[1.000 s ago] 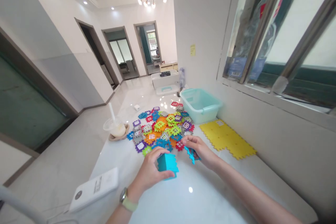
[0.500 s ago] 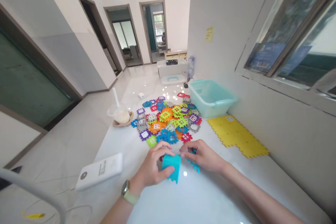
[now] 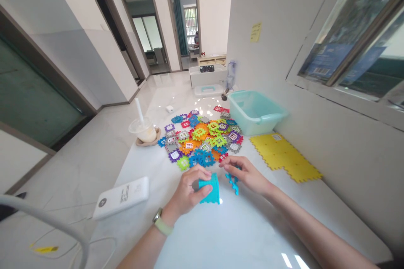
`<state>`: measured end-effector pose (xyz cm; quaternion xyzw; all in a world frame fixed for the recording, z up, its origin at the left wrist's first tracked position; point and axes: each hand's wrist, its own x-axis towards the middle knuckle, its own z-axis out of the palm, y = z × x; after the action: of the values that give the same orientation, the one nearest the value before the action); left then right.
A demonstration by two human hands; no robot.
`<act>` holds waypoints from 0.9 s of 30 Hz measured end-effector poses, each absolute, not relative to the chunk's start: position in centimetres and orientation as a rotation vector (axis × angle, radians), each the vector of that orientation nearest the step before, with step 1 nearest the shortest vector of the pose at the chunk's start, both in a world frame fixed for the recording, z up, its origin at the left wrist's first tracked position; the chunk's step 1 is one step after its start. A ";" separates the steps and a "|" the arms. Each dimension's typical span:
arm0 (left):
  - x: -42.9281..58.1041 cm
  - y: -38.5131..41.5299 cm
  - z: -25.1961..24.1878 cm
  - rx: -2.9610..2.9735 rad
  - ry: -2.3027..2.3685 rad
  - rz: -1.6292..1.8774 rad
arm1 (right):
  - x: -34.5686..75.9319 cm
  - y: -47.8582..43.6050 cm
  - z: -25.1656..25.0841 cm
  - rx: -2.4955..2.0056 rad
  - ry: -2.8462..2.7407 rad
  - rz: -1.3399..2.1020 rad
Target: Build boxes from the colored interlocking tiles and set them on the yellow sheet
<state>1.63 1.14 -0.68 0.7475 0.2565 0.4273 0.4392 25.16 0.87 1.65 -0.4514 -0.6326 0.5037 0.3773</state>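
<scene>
Low ctr: L hand (image 3: 188,190) pinches blue box (image 3: 213,194); R hand (image 3: 248,175), gripping blue bit (image 3: 233,185), is now nearer bright pile (image 3: 200,133).

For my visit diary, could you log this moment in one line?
left grip: holds turquoise block; right grip: holds turquoise toothed piece; the two: apart; beyond: multicoloured tile pile

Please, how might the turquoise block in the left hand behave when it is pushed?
The turquoise block is likely stiff: the left hand grips it without visible bending. Its flat, angular sides probably make it slide rather than roll.
</scene>
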 end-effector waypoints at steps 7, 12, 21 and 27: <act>2.0 1.0 -0.9 1.848 0.703 1.111 | 25.1 0.6 2.5 -1.041 -1.460 1.504; 2.2 1.1 -1.2 1.887 0.924 1.169 | 24.9 0.6 2.2 -1.009 -1.463 1.539; 1.3 0.5 -0.2 1.947 0.922 0.959 | 25.1 0.7 2.1 -1.042 -1.434 1.502; 1.6 0.6 -0.4 2.078 0.887 0.868 | 25.1 0.7 2.0 -1.002 -1.408 1.502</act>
<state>1.61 0.59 -0.39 0.8034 0.3430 0.3356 0.3526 25.07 0.69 1.97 -0.3986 -0.5600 0.5975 0.4129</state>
